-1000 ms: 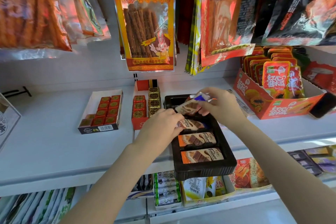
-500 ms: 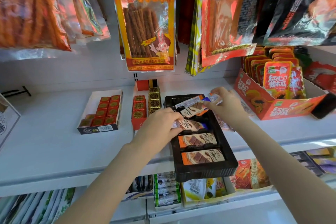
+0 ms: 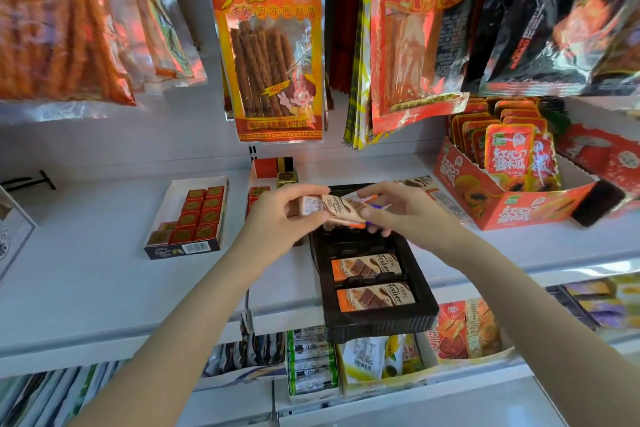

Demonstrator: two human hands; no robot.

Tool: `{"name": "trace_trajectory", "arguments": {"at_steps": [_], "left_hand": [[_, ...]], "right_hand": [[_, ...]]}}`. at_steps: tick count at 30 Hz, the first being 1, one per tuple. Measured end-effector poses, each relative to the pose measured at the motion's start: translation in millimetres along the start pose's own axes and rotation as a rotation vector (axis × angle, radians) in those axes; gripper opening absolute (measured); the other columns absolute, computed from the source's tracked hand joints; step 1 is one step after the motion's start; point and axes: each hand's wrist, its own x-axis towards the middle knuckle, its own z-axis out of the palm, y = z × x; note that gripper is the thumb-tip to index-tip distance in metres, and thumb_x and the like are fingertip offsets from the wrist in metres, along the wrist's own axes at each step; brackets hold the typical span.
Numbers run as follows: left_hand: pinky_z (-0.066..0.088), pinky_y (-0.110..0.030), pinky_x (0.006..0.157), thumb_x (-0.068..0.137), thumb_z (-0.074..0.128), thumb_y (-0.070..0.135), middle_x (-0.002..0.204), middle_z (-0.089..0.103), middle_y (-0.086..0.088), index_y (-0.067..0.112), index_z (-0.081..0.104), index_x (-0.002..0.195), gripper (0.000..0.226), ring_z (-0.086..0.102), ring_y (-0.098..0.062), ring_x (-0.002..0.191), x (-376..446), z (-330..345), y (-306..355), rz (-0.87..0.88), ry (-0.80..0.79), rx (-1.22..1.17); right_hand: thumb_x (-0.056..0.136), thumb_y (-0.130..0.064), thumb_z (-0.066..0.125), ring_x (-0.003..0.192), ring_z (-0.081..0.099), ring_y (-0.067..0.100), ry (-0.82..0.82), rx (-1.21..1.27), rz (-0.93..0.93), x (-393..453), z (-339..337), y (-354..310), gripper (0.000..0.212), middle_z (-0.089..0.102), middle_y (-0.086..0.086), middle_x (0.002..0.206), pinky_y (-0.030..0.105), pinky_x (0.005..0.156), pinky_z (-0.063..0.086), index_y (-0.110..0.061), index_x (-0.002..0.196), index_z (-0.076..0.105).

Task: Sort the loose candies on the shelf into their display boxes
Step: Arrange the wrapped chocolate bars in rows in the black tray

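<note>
While both hands hover above the far end of the black tray (image 3: 429, 302), left hand (image 3: 280, 222) pinches a brown chocolate bar (image 3: 337, 208) by its left end; right hand (image 3: 398, 211) grips more wrapped bars (image 3: 372, 200), count unclear; two orange-ended bars (image 3: 370, 282) lie in the tray's near slots; white box of red squares (image 3: 194, 215) sits left of the tray.

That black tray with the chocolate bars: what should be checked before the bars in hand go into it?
1. Bars held by both the left hand and the right hand: ok.
2. Free slots in the tray behind the two filled ones: ok.
3. Held wrappers match the tray bars: cannot tell, blurred.
4. Tray fully on the shelf: not ok, its front overhangs the edge.
</note>
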Motion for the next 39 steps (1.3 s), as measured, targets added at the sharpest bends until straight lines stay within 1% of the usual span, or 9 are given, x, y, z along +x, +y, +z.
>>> {"name": "trace_trajectory", "arguments": {"at_steps": [6,15,17,22,26,29,32,35,39], "left_hand": [[0.051,-0.012,0.074,0.081,0.065,0.007,0.098,0.067,0.008,0.028,0.062,0.108,0.033,0.063,0.003,0.088,-2.0,8.4,-3.4,-0.083,0.022,-0.103],[0.057,-0.020,0.062,0.085,0.062,0.024,0.069,0.070,-0.005,0.006,0.067,0.082,0.019,0.067,-0.009,0.059,4.1,14.3,-2.4,-0.124,0.191,-0.155],[0.056,-0.023,0.056,0.084,0.061,0.030,0.059,0.068,-0.005,0.004,0.066,0.075,0.028,0.065,-0.013,0.052,4.7,17.5,-3.3,-0.133,0.188,-0.087],[0.053,-0.016,0.048,0.086,0.060,0.028,0.066,0.068,-0.013,0.001,0.066,0.078,0.028,0.063,-0.007,0.046,5.8,24.3,-0.3,-0.177,0.160,-0.154],[0.052,-0.014,0.046,0.087,0.058,0.027,0.065,0.067,-0.011,0.002,0.065,0.077,0.028,0.064,-0.007,0.047,4.2,26.8,2.2,-0.190,0.139,-0.190],[0.056,-0.022,0.058,0.089,0.053,0.032,0.069,0.069,-0.002,0.005,0.067,0.086,0.030,0.066,-0.009,0.058,1.4,21.4,-5.4,-0.031,0.103,0.179],[0.052,-0.018,0.076,0.088,0.055,0.029,0.095,0.067,0.006,0.016,0.065,0.106,0.024,0.064,-0.007,0.087,-0.9,11.5,-8.8,0.073,0.032,0.402],[0.047,-0.010,0.082,0.090,0.054,0.016,0.114,0.058,0.012,0.020,0.051,0.128,0.038,0.058,-0.003,0.099,-4.1,10.0,-6.1,0.036,-0.091,0.206],[0.050,-0.010,0.074,0.083,0.061,0.005,0.096,0.066,0.011,0.020,0.061,0.111,0.032,0.064,0.001,0.083,-5.5,5.9,1.1,-0.005,-0.089,-0.055]], "right_hand": [[0.083,-0.003,0.061,0.058,0.063,0.007,0.353,0.728,0.202,-4.7,-20.7,-0.1,0.016,0.064,0.009,0.079,0.013,0.053,0.051,0.000,0.099,0.060],[0.093,-0.020,0.048,0.074,0.056,0.018,0.234,0.994,0.224,-7.8,-27.4,-7.4,0.014,0.052,0.004,0.076,0.027,0.071,0.046,-0.012,0.082,0.054],[0.095,-0.019,0.044,0.069,0.060,0.020,0.204,0.910,0.168,-9.5,-24.3,-10.2,0.015,0.053,0.007,0.073,0.029,0.064,0.050,-0.011,0.084,0.051],[0.088,-0.026,0.057,0.055,0.061,0.014,0.086,0.000,0.006,-12.4,-6.8,-12.6,0.018,0.064,0.012,0.073,0.021,0.047,0.046,-0.009,0.089,0.054],[0.075,-0.022,0.073,0.060,0.058,0.023,0.083,0.090,0.077,-13.0,-9.6,-13.4,0.021,0.068,0.021,0.081,0.023,0.048,0.045,-0.012,0.089,0.062],[0.078,-0.016,0.070,0.047,0.053,0.009,0.210,0.147,0.115,-11.3,-16.8,-10.2,0.009,0.062,0.012,0.066,0.018,0.043,0.042,-0.015,0.077,0.062],[0.080,-0.016,0.068,0.061,0.057,0.021,0.275,0.157,0.128,-11.6,-29.0,-5.7,0.008,0.063,0.018,0.073,0.025,0.054,0.046,-0.015,0.074,0.062],[0.080,-0.017,0.068,0.056,0.055,0.019,0.169,0.126,0.115,-13.8,-31.1,-9.3,0.006,0.063,0.010,0.066,0.029,0.056,0.045,-0.014,0.077,0.064],[0.079,-0.015,0.069,0.045,0.049,0.014,0.224,0.222,0.128,-13.5,-25.5,-11.4,0.008,0.060,0.000,0.055,0.025,0.048,0.044,-0.009,0.083,0.065]]}}
